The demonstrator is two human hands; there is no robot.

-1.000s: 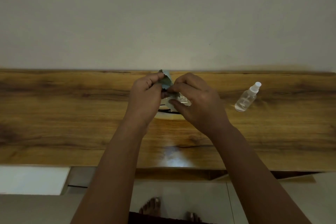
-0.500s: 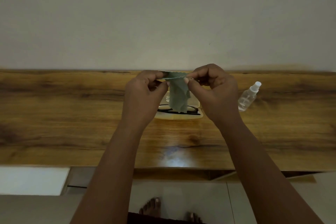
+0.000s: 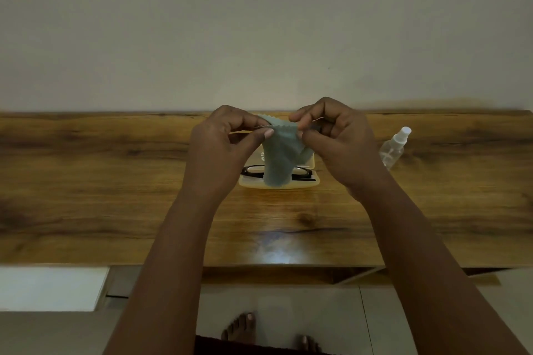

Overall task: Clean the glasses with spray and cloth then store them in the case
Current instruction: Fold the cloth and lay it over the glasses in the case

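I have the cloth (image 3: 279,153) pinched by its top edge, left hand (image 3: 222,150) on one corner and right hand (image 3: 336,141) on the other, so it hangs limp above the case (image 3: 313,180). It looks light and soft, best held at the corners. Below it the glasses (image 3: 251,171) lie in the open case on the wooden table (image 3: 86,181); I judge them fragile, safer taken by the frame than the lenses. The spray bottle (image 3: 393,148) stands well apart to the right.
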